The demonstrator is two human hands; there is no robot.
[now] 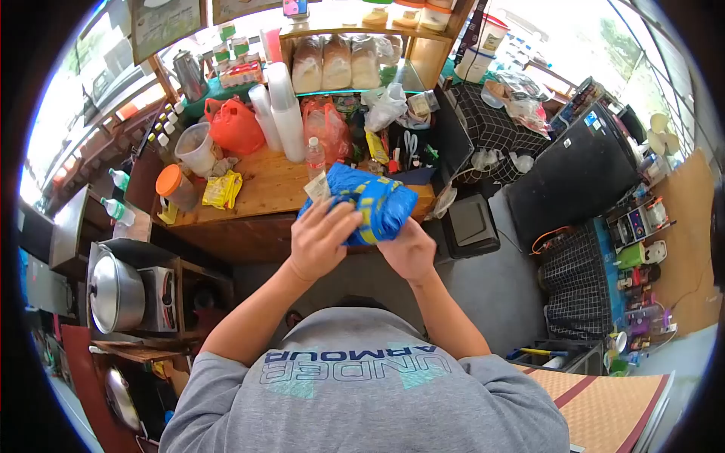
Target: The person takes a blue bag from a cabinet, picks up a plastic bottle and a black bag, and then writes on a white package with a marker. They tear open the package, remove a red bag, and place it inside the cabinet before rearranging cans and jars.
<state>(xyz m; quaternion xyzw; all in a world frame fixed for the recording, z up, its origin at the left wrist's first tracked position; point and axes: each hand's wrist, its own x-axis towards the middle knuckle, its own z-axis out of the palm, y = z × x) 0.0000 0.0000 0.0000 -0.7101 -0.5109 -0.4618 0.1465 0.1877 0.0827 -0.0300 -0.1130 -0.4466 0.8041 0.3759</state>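
A crumpled blue plastic package [381, 205] with yellow markings is held up in front of the wooden counter's edge. My left hand [323, 240] lies against its left side, fingers spread over the plastic. On the lower right, my right hand [408, 251] grips the package from beneath, its fingertips partly hidden behind it. A small pale paper or label [318, 186] sticks up at the package's upper left. Just behind stands a clear bottle [315, 157] with a white cap.
The wooden counter [264, 185] bears stacked plastic cups [286, 121], a red bag [233, 126], an orange-lidded jar [177, 187] and a yellow packet [222, 189]. Bread loaves [337, 64] sit behind. A dark bin [468, 225] stands right, a large pot [117, 291] left.
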